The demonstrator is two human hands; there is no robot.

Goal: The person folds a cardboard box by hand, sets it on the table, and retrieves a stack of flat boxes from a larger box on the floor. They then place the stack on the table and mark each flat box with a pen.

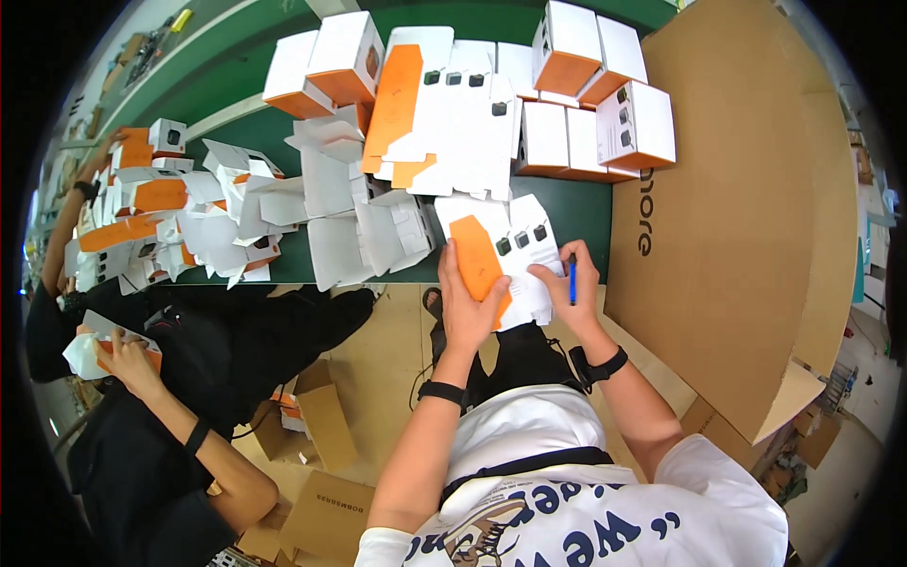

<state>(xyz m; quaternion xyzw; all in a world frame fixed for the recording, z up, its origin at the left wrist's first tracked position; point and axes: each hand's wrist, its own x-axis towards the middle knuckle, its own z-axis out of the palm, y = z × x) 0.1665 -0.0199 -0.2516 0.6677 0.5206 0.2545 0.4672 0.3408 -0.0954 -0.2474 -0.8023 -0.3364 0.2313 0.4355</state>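
We count one pen (572,282) in the right fingers (573,249), one carton (737,189) right of them, two closed boxes (345,47) ahead-left of the left fingers (451,257), at least five beyond the right.

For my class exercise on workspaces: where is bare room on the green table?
Free: the patch between the held flat cardboard, stacked boxes and brown carton; a narrow strip between the open boxes and half-folded boxes. Crowded: left side and centre back, under flat blanks.

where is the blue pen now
In the head view, right of centre, the pen is in the right hand, just right of the held carton.
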